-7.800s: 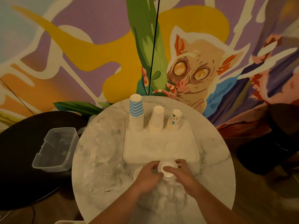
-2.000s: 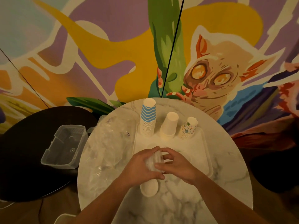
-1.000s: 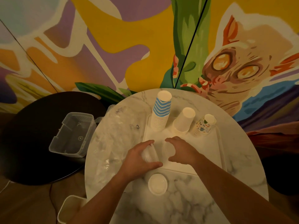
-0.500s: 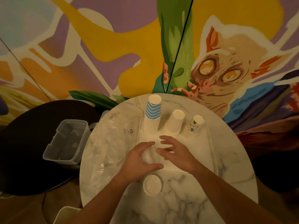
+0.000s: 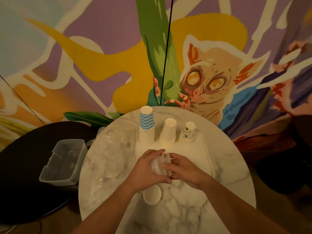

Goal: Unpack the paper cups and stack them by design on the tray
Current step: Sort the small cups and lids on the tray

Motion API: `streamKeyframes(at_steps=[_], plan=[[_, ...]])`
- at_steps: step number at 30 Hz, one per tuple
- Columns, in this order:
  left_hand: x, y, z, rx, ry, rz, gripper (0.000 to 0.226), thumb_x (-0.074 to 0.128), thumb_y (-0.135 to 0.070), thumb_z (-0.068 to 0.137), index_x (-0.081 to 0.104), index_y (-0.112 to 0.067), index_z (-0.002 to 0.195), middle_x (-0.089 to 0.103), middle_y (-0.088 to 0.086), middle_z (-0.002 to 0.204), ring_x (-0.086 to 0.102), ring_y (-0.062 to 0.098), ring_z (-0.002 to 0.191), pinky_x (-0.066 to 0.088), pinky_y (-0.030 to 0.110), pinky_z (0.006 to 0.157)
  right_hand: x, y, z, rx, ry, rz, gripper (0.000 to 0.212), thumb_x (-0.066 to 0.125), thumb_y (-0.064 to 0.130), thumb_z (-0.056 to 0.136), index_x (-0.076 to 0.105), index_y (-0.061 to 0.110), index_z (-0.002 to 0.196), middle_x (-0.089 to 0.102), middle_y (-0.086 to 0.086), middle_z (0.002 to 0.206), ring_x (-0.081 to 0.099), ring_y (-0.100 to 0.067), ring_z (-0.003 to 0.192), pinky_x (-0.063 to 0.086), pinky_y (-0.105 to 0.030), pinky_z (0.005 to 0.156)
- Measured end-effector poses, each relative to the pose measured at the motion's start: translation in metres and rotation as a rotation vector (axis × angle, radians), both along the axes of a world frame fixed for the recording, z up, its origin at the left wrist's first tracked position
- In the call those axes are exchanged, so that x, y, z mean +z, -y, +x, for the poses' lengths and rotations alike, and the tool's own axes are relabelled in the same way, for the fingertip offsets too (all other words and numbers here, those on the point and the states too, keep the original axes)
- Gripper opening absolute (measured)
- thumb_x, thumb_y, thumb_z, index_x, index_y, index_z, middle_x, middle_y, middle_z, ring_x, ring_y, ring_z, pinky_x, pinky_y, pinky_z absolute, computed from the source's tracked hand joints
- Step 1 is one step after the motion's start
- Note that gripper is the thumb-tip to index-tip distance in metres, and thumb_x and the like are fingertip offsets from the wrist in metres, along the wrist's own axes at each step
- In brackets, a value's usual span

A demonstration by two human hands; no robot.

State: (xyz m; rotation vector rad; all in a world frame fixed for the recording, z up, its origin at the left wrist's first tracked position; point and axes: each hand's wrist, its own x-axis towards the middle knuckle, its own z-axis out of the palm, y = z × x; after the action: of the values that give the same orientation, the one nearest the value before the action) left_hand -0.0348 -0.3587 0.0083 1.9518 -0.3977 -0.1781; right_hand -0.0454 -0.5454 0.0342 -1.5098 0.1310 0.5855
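Three upturned cup stacks stand along the far edge of the white tray: a tall blue-striped stack, a plain white stack and a short patterned stack. Over the tray's near edge, my left hand and my right hand both grip a small stack of clear plastic cups lying on its side between them. A plain white cup lies on the marble just below my left hand.
Crumpled clear wrapping covers the left part of the round marble table. A clear plastic box sits on a dark side table at the left. A painted wall rises behind.
My right hand has come back from over the tray and closed on the clear stack beside my left hand. The tray stacks and the white cup have not moved.
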Motion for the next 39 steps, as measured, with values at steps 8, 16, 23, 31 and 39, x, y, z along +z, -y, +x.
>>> streamKeyframes(at_steps=[8,16,23,31,39], plan=[[-0.003,-0.019,-0.003,0.128,0.041,-0.014,0.09,0.099,-0.044,0.044,0.063,-0.035,0.125,0.061,-0.015,0.121,0.054,-0.009,0.114,0.035,0.001,0.094,-0.004,0.008,0.003,-0.166,-0.042,0.117,0.029,0.065,0.014,0.095,0.062,0.015,0.124,0.072,-0.012,0.115,0.07,-0.034,0.105,0.056,-0.045,0.096],[-0.021,-0.049,0.0,0.241,-0.021,0.033,0.088,0.099,-0.045,0.047,0.062,-0.039,0.127,0.058,-0.02,0.122,0.052,-0.01,0.114,0.034,-0.001,0.094,-0.028,0.024,0.044,0.064,0.275,-0.823,0.069,0.081,0.033,0.074,0.047,0.029,0.134,0.051,0.001,0.123,0.051,-0.017,0.113,0.039,-0.025,0.092],[-0.032,-0.057,0.004,0.259,-0.043,0.062,0.086,0.098,-0.045,0.051,0.061,-0.038,0.128,0.056,-0.021,0.124,0.048,-0.017,0.115,0.032,-0.004,0.091,-0.049,-0.006,0.083,0.435,0.372,-1.038,0.083,0.08,0.037,0.074,0.039,0.026,0.146,0.045,-0.001,0.135,0.051,-0.021,0.123,0.044,-0.033,0.102],[-0.041,-0.067,0.002,0.291,-0.065,0.085,0.084,0.098,-0.045,0.054,0.056,-0.043,0.127,0.052,-0.025,0.123,0.044,-0.023,0.114,0.03,-0.006,0.091,-0.077,-0.015,0.104,0.568,0.349,-1.123,0.093,0.084,0.042,0.071,0.035,0.027,0.148,0.044,-0.003,0.134,0.051,-0.025,0.124,0.047,-0.04,0.101],[-0.038,-0.063,0.006,0.278,-0.067,0.05,0.086,0.099,-0.043,0.053,0.058,-0.04,0.129,0.058,-0.015,0.124,0.049,-0.015,0.115,0.034,-0.001,0.095,-0.076,-0.01,0.1,0.518,0.365,-1.041,0.109,0.085,0.049,0.071,0.021,0.031,0.157,0.03,-0.004,0.154,0.035,-0.024,0.142,0.037,-0.041,0.114]])
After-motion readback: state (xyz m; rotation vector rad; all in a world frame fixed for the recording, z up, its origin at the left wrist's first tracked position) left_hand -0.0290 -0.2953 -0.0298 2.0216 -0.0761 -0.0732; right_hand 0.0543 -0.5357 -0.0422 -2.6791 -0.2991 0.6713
